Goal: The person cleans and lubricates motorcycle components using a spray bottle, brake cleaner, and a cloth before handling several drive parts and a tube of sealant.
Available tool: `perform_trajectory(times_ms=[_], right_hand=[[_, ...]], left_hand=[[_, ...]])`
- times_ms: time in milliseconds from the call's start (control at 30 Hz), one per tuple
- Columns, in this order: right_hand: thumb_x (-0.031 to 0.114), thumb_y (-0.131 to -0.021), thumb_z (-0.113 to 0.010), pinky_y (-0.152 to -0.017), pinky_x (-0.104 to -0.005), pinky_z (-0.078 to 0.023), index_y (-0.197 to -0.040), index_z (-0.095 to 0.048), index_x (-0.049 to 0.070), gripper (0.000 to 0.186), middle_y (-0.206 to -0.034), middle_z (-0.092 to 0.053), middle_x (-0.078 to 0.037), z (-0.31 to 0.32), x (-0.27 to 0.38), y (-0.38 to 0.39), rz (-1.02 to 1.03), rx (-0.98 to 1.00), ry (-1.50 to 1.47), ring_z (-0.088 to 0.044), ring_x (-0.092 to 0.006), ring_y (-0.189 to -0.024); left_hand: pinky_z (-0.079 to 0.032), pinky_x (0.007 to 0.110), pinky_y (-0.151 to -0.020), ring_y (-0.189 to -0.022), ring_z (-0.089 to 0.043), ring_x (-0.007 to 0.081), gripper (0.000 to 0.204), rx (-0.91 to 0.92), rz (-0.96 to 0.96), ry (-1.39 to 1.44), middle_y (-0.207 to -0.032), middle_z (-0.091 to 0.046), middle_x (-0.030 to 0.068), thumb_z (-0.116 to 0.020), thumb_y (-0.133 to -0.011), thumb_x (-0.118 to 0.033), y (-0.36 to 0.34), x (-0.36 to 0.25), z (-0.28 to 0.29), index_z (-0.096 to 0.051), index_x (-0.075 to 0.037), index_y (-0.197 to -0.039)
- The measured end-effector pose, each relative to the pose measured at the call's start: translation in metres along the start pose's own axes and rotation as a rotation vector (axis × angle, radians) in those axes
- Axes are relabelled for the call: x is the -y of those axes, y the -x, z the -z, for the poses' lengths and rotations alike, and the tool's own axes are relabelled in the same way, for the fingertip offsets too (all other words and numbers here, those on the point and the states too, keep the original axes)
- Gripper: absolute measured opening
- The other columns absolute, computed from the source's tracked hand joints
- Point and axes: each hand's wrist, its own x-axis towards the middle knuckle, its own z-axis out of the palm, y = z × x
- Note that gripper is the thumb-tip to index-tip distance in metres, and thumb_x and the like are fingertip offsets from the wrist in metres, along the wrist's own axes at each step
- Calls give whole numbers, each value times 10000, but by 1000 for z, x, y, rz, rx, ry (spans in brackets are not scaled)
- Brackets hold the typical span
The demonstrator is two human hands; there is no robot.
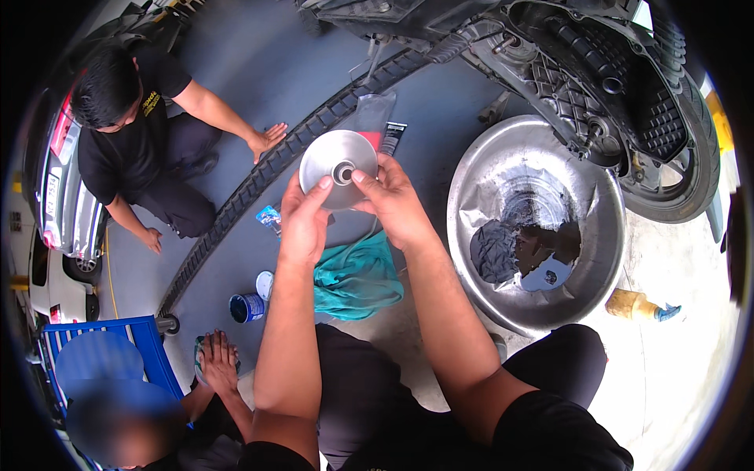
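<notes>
A round silver metal pulley disc [320, 153] with a raised hub and a hole in its middle is held up in front of me. My left hand [305, 224] grips its lower left edge, the thumb lying on the face. From the lower right, my right hand [395, 204] holds it too, with its thumb beside the hub. The fingers behind the disc are mostly hidden. Below my hands a crumpled teal cloth [361, 275] lies on the floor. Just beyond the disc are a black tube [393, 138] and a clear plastic bag [375, 111].
A big metal basin [463, 259] at right holds dark liquid and a dark rag. Above it stands a partly dismantled scooter [605, 86]. A blue can [247, 308], a yellowish bottle [631, 304] and a black ramp-like strip [236, 192] lie around. Two people crouch at left.
</notes>
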Motion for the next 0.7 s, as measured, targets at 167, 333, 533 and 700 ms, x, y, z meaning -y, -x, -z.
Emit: perform_trajectory(times_ms=[167,333,533,700], right_hand=[[261,-946,-697,-883,-359,-511,-1435,-367,2,645,-1264,-573,-154,18,6,-9,67,-7,119,-573,-210,-1156],[263,-886,-719,-936,-363,-464,-1356,-394,-8,633,-1235,-562,-181,29,32,-22,-12,-43,-127,-558,-247,-1158],[171,-897,-727,-874,-329,-476,-1244,-447,2,476,-1145,-591,-148,81,71,-43,162,-359,-266,-574,-197,-1035],[136,-931,-691,-811,-315,-493,-1217,-440,20,397,-1135,-579,-133,127,87,-47,225,-522,-201,-578,-182,-983]], left_hand=[[-497,336,-981,-1101,-639,190,490,-72,-47,-190,-1181,-673,104,-769,-863,-19,-14,11,-19,-551,12,-1301],[-489,368,-1008,-1118,-645,208,455,-9,-9,-127,-1187,-686,103,-749,-869,-36,-34,9,-45,-580,-8,-1291],[-459,365,-986,-1118,-625,194,485,169,227,-268,-1182,-677,104,-785,-847,-109,-99,33,-106,-575,1,-1270],[-448,375,-984,-1097,-618,197,590,136,286,-230,-1149,-661,99,-820,-813,-165,-110,69,-157,-503,-14,-1288]])
